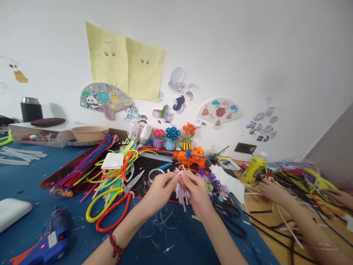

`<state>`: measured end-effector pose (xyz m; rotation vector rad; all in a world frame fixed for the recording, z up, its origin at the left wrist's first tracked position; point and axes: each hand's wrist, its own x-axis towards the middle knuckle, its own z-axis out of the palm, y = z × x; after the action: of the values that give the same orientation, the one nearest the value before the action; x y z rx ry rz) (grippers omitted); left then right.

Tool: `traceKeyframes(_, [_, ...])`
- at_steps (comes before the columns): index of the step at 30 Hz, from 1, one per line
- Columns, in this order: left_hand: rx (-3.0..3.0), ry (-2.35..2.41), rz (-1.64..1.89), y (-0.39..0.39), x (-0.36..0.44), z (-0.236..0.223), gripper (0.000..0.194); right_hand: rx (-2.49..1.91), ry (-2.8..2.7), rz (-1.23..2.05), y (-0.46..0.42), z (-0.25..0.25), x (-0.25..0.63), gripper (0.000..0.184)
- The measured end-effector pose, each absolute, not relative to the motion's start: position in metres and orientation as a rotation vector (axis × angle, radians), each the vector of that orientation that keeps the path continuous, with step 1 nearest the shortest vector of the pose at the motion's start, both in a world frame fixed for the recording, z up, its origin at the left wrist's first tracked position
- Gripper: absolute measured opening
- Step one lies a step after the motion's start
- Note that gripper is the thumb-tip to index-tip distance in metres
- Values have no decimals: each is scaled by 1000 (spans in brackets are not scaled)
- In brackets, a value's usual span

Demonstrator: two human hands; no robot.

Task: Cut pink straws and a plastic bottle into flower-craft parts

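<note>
My left hand [162, 187] and my right hand [196, 189] meet at the middle of the table, fingertips pinched together. Between them they hold a short pale pink pipe cleaner [181, 171]. Just below and behind the fingers shows a cluster of pale pink pipe cleaner pieces [182, 197]; whether it is held or lies on the mat cannot be told. Purple pipe cleaner flowers [215, 182] lie right of my right hand. Left of my left hand are scissors with red and yellow handles [126, 211] and a clear ring, perhaps a tape roll [150, 176].
A blue glue gun [53, 237] with a red light lies front left. Bundles of coloured pipe cleaners [88, 163] cover the left side. Small potted flowers [170, 145] stand by the wall. Another person's hand [271, 189] reaches in at right, near a yellow bottle [254, 169].
</note>
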<state>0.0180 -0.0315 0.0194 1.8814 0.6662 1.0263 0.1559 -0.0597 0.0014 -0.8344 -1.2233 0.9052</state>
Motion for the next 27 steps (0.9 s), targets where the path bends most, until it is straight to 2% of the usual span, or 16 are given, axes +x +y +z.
traceKeyframes(9, [1880, 605, 981, -33, 19, 14, 42, -854, -1245, 806, -59, -1, 156, 38])
traceKeyframes(15, [1833, 570, 979, -31, 21, 11, 41, -812, -1162, 932, -60, -5, 154, 37])
traceKeyframes(20, [1782, 554, 996, -28, 22, 6, 40, -870, -1051, 1045, -61, -6, 152, 21])
traceKeyframes(27, [1807, 579, 955, -30, 22, 6, 39, -849, -1126, 943, -61, -3, 154, 18])
